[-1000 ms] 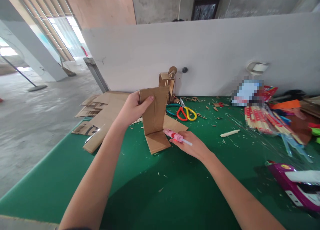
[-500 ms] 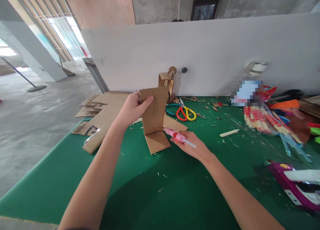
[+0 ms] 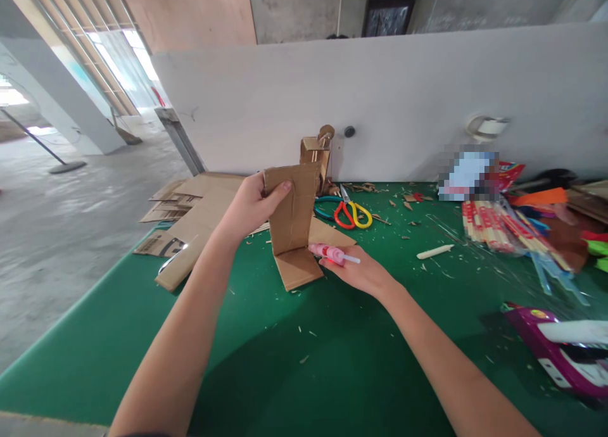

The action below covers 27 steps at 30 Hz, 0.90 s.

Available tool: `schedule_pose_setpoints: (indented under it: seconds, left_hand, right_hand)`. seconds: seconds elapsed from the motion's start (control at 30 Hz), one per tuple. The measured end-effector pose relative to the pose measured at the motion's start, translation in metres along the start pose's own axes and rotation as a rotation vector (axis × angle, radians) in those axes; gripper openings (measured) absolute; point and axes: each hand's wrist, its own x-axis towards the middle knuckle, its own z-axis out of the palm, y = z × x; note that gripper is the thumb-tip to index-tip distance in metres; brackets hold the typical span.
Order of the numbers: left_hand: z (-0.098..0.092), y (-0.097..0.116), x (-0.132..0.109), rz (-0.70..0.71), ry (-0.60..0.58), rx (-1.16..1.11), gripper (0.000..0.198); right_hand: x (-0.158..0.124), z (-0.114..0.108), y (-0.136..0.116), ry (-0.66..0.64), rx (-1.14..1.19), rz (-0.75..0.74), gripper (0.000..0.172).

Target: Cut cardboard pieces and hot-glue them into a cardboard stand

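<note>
My left hand (image 3: 251,210) pinches the upper left edge of a piece of brown cardboard (image 3: 293,215), thumb on its near face. The piece forms an L: one panel stands upright and a shorter one lies toward me on the green table. In my right hand (image 3: 365,273) is a pink hot glue gun (image 3: 332,253), with a clear glue stick poking out of its rear. Its tip is at the right end of the fold between the two panels. Whether the tip touches the cardboard I cannot tell. Behind the panel lies another flat cardboard piece (image 3: 332,233).
Scissors (image 3: 354,214) with red and yellow handles lie behind my hands. Cardboard sheets (image 3: 209,199) are stacked at left. A small cardboard structure (image 3: 314,151) stands by the white wall. Packaged sticks (image 3: 487,225) and a purple appliance (image 3: 546,345) are at right.
The glue gun has turned and shifted slightly left in my right hand, its rear end now nearer the cardboard. My left hand holds the cardboard in nearly the same place.
</note>
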Motion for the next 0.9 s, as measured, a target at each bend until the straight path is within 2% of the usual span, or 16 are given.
schedule_pose_setpoints:
  seconds: [0.23,0.43,0.63,0.73,0.8,0.9]
  left_hand:
    - [0.0,0.001,0.0,0.002,-0.001,0.005,0.035]
    - [-0.002,0.001,0.001,-0.012,0.014,0.026,0.036]
    - [-0.004,0.001,0.001,-0.022,0.021,0.045,0.033]
    - [-0.005,0.001,0.0,-0.035,0.029,0.051,0.032]
    - [-0.005,0.001,0.0,-0.034,0.029,0.039,0.031]
    - [-0.007,0.0,-0.001,-0.041,0.019,0.033,0.03]
  right_hand:
    - [0.0,-0.004,-0.002,-0.021,0.048,0.012,0.034]
    - [-0.015,-0.029,-0.005,0.052,0.08,0.045,0.034]
    - [-0.018,-0.042,0.025,0.313,0.001,0.192,0.036]
    - [-0.018,-0.044,0.041,0.416,-0.039,0.195,0.034]
    - [-0.02,-0.047,0.052,0.424,-0.081,0.201,0.033]
    - [-0.023,-0.053,0.066,0.344,-0.148,0.272,0.036]
